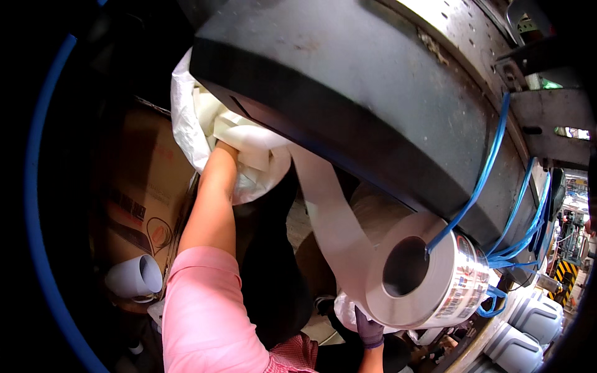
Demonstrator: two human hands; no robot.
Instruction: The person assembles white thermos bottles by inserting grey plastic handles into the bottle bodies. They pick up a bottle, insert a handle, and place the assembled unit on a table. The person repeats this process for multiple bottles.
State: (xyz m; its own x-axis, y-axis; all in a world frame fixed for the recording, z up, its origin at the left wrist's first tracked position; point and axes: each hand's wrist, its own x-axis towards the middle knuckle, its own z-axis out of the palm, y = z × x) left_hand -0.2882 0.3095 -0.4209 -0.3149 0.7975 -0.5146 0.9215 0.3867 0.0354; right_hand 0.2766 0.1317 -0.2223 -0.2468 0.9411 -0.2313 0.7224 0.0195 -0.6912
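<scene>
A large roll of printed labels (404, 311) hangs at the right by a blue strap (476, 202) near its core. From it a broad pale strip (329, 211) runs up and left to a white woven sack (186, 118). Inside the sack lie loose folds of the cream backing paper (249, 137). My left arm reaches into the sack; only the back part of my left hand (226, 149) shows, its fingers hidden by the paper. Below the roll, my right hand (369, 329) in a dark purple glove is against its lower left edge, fingers mostly hidden.
A dark machine housing (348, 93) slants overhead, close above sack and roll. At the left stands a brown cardboard box (143, 168), with a white paper tube (135, 276) by its lower end. Grey plastic housings (525, 329) sit at the lower right.
</scene>
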